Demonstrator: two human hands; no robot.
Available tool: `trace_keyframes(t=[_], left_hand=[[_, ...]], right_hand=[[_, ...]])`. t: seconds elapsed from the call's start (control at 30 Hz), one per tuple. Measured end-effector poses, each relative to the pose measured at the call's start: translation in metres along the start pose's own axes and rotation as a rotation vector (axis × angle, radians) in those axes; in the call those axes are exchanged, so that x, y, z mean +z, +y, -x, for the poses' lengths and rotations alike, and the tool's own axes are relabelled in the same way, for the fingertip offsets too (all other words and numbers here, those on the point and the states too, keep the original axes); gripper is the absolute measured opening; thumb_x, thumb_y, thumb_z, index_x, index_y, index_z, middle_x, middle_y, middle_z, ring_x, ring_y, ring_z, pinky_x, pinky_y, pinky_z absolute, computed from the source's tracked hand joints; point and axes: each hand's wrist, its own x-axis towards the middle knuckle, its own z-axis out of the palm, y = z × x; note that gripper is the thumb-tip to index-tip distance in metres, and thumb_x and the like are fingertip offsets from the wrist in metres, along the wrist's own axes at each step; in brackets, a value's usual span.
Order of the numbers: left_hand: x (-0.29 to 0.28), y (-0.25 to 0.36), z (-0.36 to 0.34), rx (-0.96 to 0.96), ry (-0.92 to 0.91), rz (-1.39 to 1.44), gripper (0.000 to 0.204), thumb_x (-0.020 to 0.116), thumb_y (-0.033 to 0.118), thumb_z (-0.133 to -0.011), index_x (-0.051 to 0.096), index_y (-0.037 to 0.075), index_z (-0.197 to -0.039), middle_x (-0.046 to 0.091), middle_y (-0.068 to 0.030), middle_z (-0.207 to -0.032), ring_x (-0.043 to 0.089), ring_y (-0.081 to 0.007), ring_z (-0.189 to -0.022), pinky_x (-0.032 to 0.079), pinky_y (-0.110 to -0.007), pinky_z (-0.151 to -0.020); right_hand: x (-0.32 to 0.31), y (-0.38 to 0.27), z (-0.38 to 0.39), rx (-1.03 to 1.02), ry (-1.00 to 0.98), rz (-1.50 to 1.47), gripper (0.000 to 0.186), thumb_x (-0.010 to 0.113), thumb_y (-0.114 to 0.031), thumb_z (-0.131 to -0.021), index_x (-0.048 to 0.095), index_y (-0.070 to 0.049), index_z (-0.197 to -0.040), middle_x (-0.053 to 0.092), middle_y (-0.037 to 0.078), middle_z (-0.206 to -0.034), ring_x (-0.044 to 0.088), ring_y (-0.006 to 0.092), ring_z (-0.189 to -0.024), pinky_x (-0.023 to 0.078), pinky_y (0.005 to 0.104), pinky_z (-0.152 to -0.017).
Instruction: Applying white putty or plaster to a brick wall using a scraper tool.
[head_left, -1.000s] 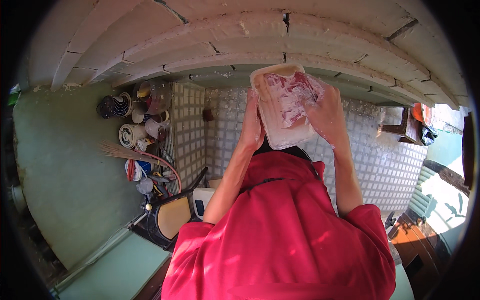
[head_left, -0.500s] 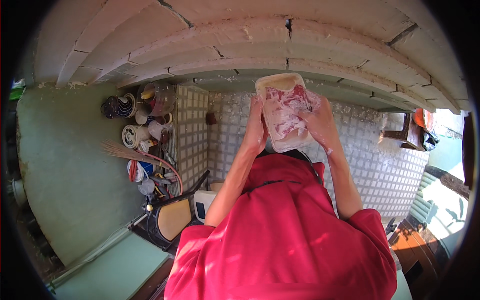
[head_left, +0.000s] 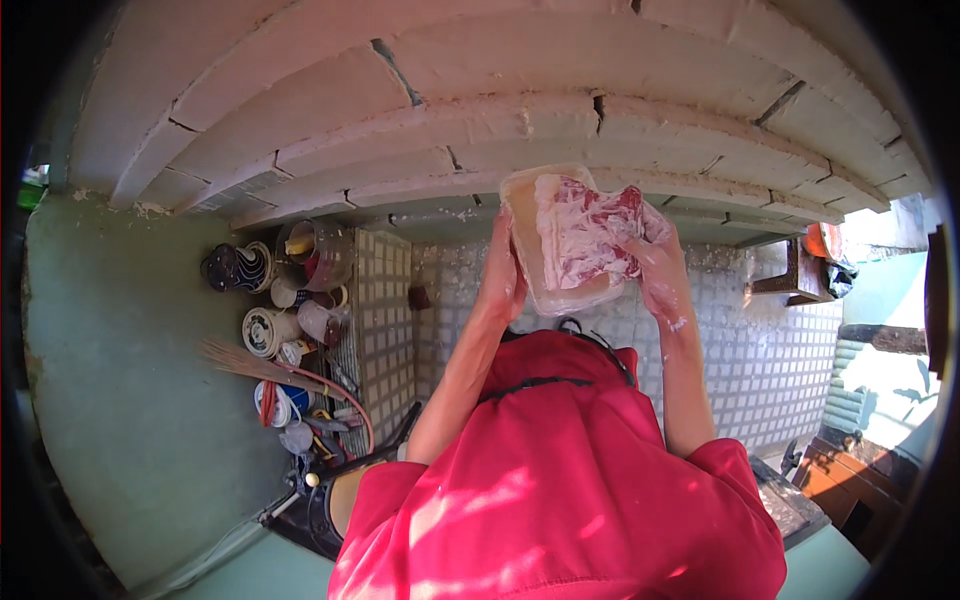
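A pale rectangular plastic tub is held up before my chest, in front of the ceiling-like tiered ledges. My left hand is closed along its left wall, fingers partly hidden. In and over the tub's right part lies a crumpled red rag, thickly smeared with white paste. My right hand grips the rag's right side, its fingers and wrist spotted with white. The rag hangs over the tub's right rim, and the bare pale bottom shows on the left.
Pinkish block ledges with cracked joints run across the top. Buckets, a straw broom and a clear tub stand along the left wall. A wooden stool stands at the right on the tiled floor.
The red rag has shifted right with my right hand, uncovering the tub's left part. The tub sits slightly lower in view, and the whole view has tilted a little.
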Motion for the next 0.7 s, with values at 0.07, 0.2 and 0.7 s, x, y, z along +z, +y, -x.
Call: trace_keyframes(t=[0.07,0.2,0.7], left_hand=[[-0.013,0.011,0.0,0.009,-0.043,0.019,0.059,0.03,0.049,-0.1,0.038,0.005,-0.139,0.049,-0.0097,-0.135,0.05,-0.0196,-0.121,0.041,-0.035,-0.102],[-0.023,0.038,-0.001,-0.015,-0.105,0.091,0.061,0.031,0.051,-0.099,0.038,0.004,-0.138,0.051,-0.0101,-0.132,0.052,-0.0202,-0.119,0.042,-0.035,-0.101],[-0.049,0.107,0.007,0.034,-0.143,0.06,0.065,0.038,0.057,-0.096,0.037,0.009,-0.14,0.05,-0.0076,-0.132,0.053,-0.0204,-0.116,0.046,-0.037,-0.096]], right_hand=[[0.017,-0.003,0.002,-0.009,0.005,-0.124,0.032,0.056,0.0,-0.087,0.055,0.003,-0.119,0.064,0.008,-0.112,0.061,0.0158,-0.101,0.047,0.0298,-0.09],[0.042,-0.013,0.005,-0.013,-0.007,-0.223,0.039,0.056,0.0,-0.087,0.05,0.003,-0.126,0.061,0.009,-0.118,0.06,0.0177,-0.107,0.047,0.0316,-0.093],[0.142,-0.041,0.008,-0.12,0.051,-0.481,0.057,0.059,0.003,-0.082,0.04,-0.002,-0.135,0.055,0.013,-0.126,0.063,0.0248,-0.105,0.058,0.0348,-0.077]])
